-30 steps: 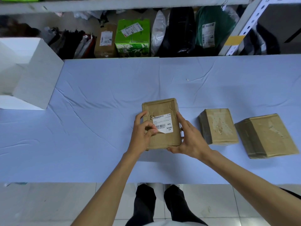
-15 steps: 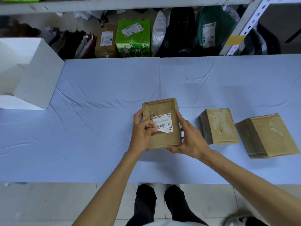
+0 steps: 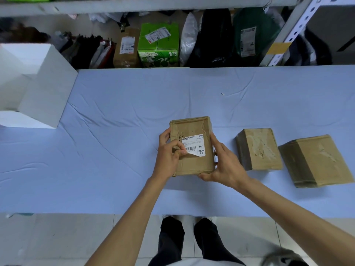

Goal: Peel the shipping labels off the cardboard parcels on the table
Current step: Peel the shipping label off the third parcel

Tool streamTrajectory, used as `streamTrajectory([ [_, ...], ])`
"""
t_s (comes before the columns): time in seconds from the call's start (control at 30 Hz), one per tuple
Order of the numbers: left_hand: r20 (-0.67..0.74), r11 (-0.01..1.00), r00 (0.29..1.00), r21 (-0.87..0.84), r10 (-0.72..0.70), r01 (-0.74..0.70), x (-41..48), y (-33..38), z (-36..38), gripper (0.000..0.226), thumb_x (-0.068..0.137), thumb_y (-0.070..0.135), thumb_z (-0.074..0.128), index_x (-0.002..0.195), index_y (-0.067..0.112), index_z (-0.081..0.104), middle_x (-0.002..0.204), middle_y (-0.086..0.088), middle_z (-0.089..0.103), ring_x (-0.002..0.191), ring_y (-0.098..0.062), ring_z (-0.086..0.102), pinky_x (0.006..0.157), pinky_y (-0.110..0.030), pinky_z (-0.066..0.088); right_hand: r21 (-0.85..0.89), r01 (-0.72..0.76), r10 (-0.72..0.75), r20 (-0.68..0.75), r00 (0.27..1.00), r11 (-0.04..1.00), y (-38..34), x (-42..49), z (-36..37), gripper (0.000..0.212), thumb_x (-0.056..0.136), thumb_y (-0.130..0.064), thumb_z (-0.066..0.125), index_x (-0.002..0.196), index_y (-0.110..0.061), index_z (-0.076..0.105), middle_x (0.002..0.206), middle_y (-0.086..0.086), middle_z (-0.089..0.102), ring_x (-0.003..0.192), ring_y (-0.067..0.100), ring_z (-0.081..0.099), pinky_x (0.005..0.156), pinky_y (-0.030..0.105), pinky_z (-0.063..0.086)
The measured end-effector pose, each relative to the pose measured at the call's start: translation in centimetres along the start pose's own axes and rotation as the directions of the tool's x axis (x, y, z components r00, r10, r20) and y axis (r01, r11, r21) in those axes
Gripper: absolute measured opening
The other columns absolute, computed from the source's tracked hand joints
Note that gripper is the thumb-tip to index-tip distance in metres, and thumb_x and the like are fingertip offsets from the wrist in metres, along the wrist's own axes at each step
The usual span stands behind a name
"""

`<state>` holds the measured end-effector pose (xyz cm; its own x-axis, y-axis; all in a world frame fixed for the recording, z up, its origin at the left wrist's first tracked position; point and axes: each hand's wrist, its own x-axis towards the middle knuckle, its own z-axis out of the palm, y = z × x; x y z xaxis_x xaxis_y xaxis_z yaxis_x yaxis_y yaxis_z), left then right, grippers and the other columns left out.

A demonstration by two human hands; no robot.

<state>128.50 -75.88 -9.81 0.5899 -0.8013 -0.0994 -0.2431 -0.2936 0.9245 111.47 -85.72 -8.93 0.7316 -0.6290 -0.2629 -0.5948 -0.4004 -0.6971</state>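
A brown cardboard parcel (image 3: 194, 164) lies near the front middle of the blue-covered table (image 3: 115, 150). A white shipping label (image 3: 196, 144) with a barcode sits on its top, its lower left corner lifted. My left hand (image 3: 169, 154) pinches that lifted corner between thumb and forefinger. My right hand (image 3: 224, 164) grips the parcel's right side and near corner. Two more brown parcels, one (image 3: 258, 148) just right of it and another (image 3: 315, 160) further right, show torn patches and no label on top.
A white open box (image 3: 44, 96) stands at the table's left edge. Behind the table a shelf holds a green carton (image 3: 158, 47), a brown labelled box (image 3: 126, 48), and dark and white bags. A metal rack post (image 3: 288, 33) rises at the back right.
My left hand has slid slightly up the label's left edge, keeping its pinch on the lifted corner. The right hand and the parcels have not moved.
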Motion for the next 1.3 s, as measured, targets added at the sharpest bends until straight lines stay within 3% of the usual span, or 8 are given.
streamTrajectory([
  [0.1,0.003,1.000,1.000,0.005,0.008,-0.008,0.1,0.1,0.0,0.032,0.074,-0.008,0.069,0.069,0.023,0.061,0.137,0.007,0.031,0.129,-0.009,0.038,0.091,0.004,0.029,-0.002,0.004,-0.004,-0.009,1.000,1.000,0.1,-0.1,0.1,0.134,0.054,-0.038,0.090,0.155,-0.028,0.002,0.135,0.002,0.046,0.103,0.018,0.057,0.089,0.040,0.054],
  [0.5,0.010,1.000,1.000,0.007,0.001,-0.001,0.2,0.3,0.1,0.031,0.077,-0.007,0.069,0.071,0.023,0.061,0.136,0.006,0.031,0.128,-0.009,0.037,0.091,0.005,0.028,0.006,0.006,-0.006,0.005,1.000,1.000,0.5,0.3,0.1,0.138,0.052,-0.042,0.090,0.155,-0.027,-0.001,0.137,0.002,0.045,0.112,0.020,0.054,0.088,0.040,0.054],
  [0.73,0.007,1.000,1.000,0.004,-0.001,0.001,0.4,0.1,0.1,0.033,0.076,-0.007,0.068,0.071,0.024,0.061,0.132,0.006,0.032,0.133,-0.016,0.040,0.102,-0.007,0.033,0.014,0.006,-0.006,0.013,1.000,1.000,0.6,0.3,0.2,0.139,0.050,-0.049,0.086,0.155,-0.031,-0.003,0.132,0.002,0.047,0.109,0.021,0.055,0.084,0.042,0.056],
  [0.83,0.005,1.000,1.000,0.002,-0.002,0.002,0.5,0.0,0.2,0.032,0.077,-0.008,0.068,0.071,0.023,0.061,0.131,0.008,0.031,0.132,-0.015,0.039,0.098,0.000,0.030,0.004,0.006,-0.006,0.012,1.000,1.000,0.7,0.3,0.1,0.139,0.051,-0.046,0.088,0.155,-0.030,-0.003,0.132,0.003,0.047,0.109,0.022,0.056,0.084,0.042,0.056],
  [1.0,0.049,1.000,0.999,-0.026,0.015,-0.013,0.4,-0.2,0.1,0.026,0.075,0.000,0.073,0.074,0.023,0.063,0.130,0.022,0.030,0.132,-0.007,0.038,0.105,-0.019,0.036,0.019,-0.026,0.025,0.043,0.999,0.999,1.1,0.3,0.1,0.141,0.050,-0.045,0.089,0.154,-0.032,-0.006,0.136,0.003,0.046,0.114,0.021,0.056,0.086,0.041,0.056],
  [1.07,0.073,0.999,0.997,-0.024,0.027,-0.026,0.3,0.1,-0.2,0.019,0.076,0.001,0.073,0.082,0.017,0.065,0.133,0.017,0.032,0.126,0.002,0.042,0.099,-0.020,0.043,0.044,-0.051,0.048,0.059,0.997,0.998,1.2,0.4,0.1,0.141,0.047,-0.051,0.085,0.153,-0.036,-0.007,0.135,0.001,0.048,0.113,0.020,0.057,0.085,0.042,0.056],
  [1.17,0.119,0.999,0.993,-0.038,0.009,-0.005,0.3,0.4,-0.4,0.020,0.075,-0.003,0.074,0.090,0.008,0.067,0.140,0.002,0.032,0.104,0.018,0.051,0.075,-0.017,0.054,0.062,-0.090,0.086,0.071,0.994,0.994,1.7,0.4,0.0,0.142,0.044,-0.054,0.083,0.152,-0.038,-0.006,0.133,-0.001,0.051,0.109,0.019,0.059,0.084,0.042,0.057],
  [1.3,0.131,0.999,0.991,0.033,0.019,-0.024,0.3,0.0,-0.2,0.035,0.060,0.001,0.086,0.089,0.013,0.069,0.142,0.003,0.029,0.131,-0.006,0.039,0.097,-0.004,0.036,0.053,-0.090,0.085,0.084,0.993,0.995,1.9,0.4,0.0,0.142,0.043,-0.057,0.082,0.152,-0.037,-0.007,0.134,-0.001,0.051,0.109,0.020,0.059,0.085,0.042,0.057],
])
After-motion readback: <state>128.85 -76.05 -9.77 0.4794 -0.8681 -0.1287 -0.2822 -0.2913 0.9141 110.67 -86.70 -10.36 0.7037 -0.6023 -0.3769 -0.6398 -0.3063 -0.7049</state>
